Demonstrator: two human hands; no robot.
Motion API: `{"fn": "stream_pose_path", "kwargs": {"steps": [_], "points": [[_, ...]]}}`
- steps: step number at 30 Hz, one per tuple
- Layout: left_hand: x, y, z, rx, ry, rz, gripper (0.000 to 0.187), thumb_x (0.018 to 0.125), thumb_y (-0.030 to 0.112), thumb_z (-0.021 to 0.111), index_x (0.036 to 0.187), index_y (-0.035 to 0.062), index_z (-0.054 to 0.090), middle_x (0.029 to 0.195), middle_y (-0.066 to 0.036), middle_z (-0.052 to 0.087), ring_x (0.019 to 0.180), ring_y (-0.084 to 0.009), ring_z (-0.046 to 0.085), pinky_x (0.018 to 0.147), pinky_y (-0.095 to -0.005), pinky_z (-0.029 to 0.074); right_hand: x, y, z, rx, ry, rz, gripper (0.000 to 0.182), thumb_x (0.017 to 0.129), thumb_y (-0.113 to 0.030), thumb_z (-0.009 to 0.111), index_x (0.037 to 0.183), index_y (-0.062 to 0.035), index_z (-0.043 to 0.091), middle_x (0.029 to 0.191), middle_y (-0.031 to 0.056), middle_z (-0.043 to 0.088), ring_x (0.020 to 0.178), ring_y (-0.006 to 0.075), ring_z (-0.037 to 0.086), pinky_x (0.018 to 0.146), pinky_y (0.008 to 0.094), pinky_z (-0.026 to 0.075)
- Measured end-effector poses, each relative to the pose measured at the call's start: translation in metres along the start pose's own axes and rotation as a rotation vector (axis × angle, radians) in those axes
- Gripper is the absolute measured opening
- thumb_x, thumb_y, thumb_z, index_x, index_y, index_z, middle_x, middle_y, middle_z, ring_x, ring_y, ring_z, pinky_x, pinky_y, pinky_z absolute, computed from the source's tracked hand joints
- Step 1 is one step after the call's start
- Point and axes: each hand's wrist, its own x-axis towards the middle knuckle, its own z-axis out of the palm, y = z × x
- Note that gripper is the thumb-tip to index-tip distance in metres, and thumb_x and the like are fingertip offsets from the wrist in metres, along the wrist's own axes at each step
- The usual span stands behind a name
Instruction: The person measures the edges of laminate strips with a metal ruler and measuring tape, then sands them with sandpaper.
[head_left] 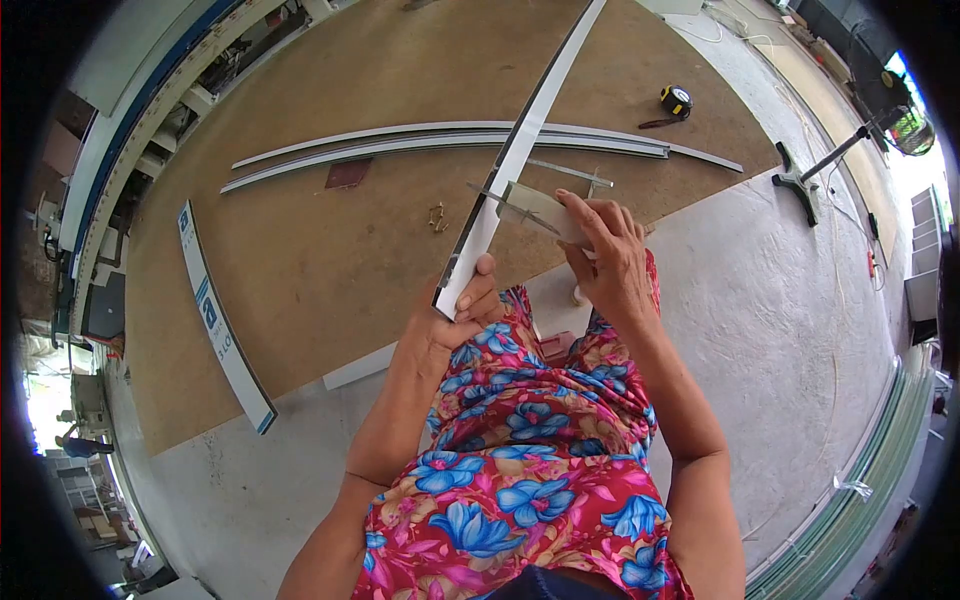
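Note:
My left hand (470, 305) is closed around the near end of a long white strip (525, 135) with a dark edge, which slants up and away from me over the board. In my right hand (612, 255), thumb and fingers pinch a pale flat block (540, 212) with a thin blade-like piece across it. That block meets the strip's right edge a little beyond my left hand; I cannot tell what tool it is. Just behind the right hand lies a slim metal bar (570, 172) with a crosspiece, like a caliper.
Long metal profiles (400, 140) lie across the brown board (330, 260). A printed white strip (222, 325) is at left, small brass-coloured pieces (437, 217) in the middle, a tape measure (676, 101) at back right. A fan (800, 185) stands right; bundled long strips (850, 500) lie lower right.

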Motion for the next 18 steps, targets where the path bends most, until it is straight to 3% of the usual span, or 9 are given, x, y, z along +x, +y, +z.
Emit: {"fn": "stream_pose_path", "kwargs": {"steps": [9, 18], "points": [[-0.002, 0.004, 0.001, -0.075, -0.041, 0.008, 0.037, 0.093, 0.041, 0.043, 0.087, 0.0053, 0.052, 0.042, 0.002, 0.044, 0.033, -0.0077, 0.028, 0.043, -0.0234, 0.024, 0.025, 0.018, 0.004, -0.161, 0.091, -0.228, 0.052, 0.075, -0.010, 0.065, 0.123, -0.0275, 0.055, 0.102, 0.0027, 0.055, 0.094, 0.0221, 0.051, 0.083, 0.0386, 0.036], [-0.001, 0.001, -0.002, -0.048, -0.001, -0.011, 0.035, 0.093, 0.038, 0.043, 0.087, 0.0052, 0.052, 0.042, 0.002, 0.043, 0.034, -0.0078, 0.029, 0.044, -0.0239, 0.024, 0.040, 0.045, 0.000, -0.200, 0.079, -0.136, 0.055, 0.073, -0.007, 0.064, 0.124, -0.0252, 0.055, 0.100, 0.0029, 0.055, 0.096, 0.0224, 0.051, 0.085, 0.0380, 0.037]]}}
